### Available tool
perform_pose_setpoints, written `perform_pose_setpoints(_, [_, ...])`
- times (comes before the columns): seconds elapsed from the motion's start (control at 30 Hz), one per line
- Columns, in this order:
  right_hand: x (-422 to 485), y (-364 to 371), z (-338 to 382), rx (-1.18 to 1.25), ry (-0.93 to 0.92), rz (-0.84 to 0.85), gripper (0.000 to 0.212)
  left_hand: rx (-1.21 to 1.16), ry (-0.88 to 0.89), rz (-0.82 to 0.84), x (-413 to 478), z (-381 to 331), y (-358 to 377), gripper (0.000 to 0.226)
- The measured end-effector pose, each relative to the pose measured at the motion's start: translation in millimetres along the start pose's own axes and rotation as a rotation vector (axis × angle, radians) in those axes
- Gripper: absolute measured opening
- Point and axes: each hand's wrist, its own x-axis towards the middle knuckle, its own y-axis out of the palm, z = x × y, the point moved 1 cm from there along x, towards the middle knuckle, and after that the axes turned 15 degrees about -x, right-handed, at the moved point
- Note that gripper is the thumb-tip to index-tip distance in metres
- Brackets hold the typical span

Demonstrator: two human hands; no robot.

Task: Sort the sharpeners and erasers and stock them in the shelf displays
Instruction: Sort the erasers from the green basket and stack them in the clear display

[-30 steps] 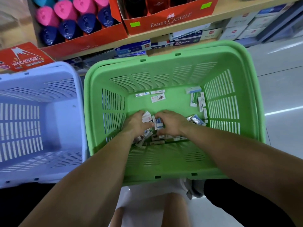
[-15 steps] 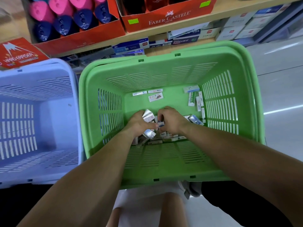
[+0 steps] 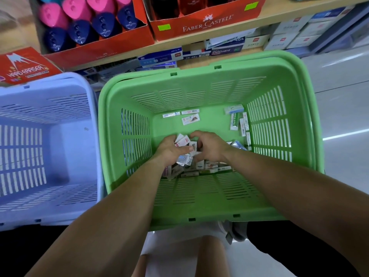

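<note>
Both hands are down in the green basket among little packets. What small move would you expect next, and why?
Probably the right hand, curled beside the left hand, tucks one more packet into the bunch the left hand grips: many loose packets lie under both hands in the green basket, so gathering looks unfinished.

Head view: one wide-angle camera worn on my head, facing forward and steeply down.

It looks almost straight into the green slotted plastic basket [image 3: 199, 196], close below and filling the middle of the frame. My bare forearms [image 3: 119, 216] run in from the bottom corners. The pale blue slotted plastic basket [image 3: 50, 96] is cut off by the left edge. The light wooden shelf [image 3: 289, 11] crosses the top, and the pale glossy floor [image 3: 339, 116] shows at right.
</note>
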Motion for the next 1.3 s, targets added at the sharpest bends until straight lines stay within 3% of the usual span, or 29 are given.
perform_pose_setpoints(0.23, [1.2,-17.5,-6.4,0.049,0.079,-0.065,0.056,-0.121,0.004,-0.180,4.4,-7.2,-7.2,0.023])
perform_pose_setpoints(0.37, [-1.2,-51.5,9.9,0.168,0.033,-0.151,0.016,-0.217,0.008,-0.213,4.8,-20.0,-5.0,0.082])
perform_pose_setpoints(0.43, [-5.2,-67.0,20.7,0.249,0.010,-0.129,0.015,-0.253,0.031,-0.239,1.8,-32.9,-4.4,0.089])
perform_pose_setpoints(0.6, [-23.5,-85.6,36.5,0.377,-0.004,-0.099,0.020,-0.284,0.094,-0.263,-15.2,-62.3,-6.8,0.050])
perform_pose_setpoints(0.73, [-46.1,-101.1,55.8,0.399,-0.018,-0.087,0.030,-0.263,0.156,-0.261,-39.3,-81.5,-15.2,0.038])
perform_pose_setpoints(0.9, [-86.0,-108.2,93.3,0.378,-0.031,-0.133,0.040,-0.292,0.248,-0.243,-79.0,-93.3,-24.7,0.035])
perform_pose_setpoints(0.97, [-100.8,-105.5,108.2,0.293,-0.037,-0.194,0.034,-0.294,0.289,-0.220,-97.5,-97.6,-28.0,0.025])
perform_pose_setpoints(1.3, [-204.5,-144.9,174.4,0.256,-0.166,-0.362,0.017,-0.181,0.529,-0.061,-203.7,-136.5,-68.6,0.034])
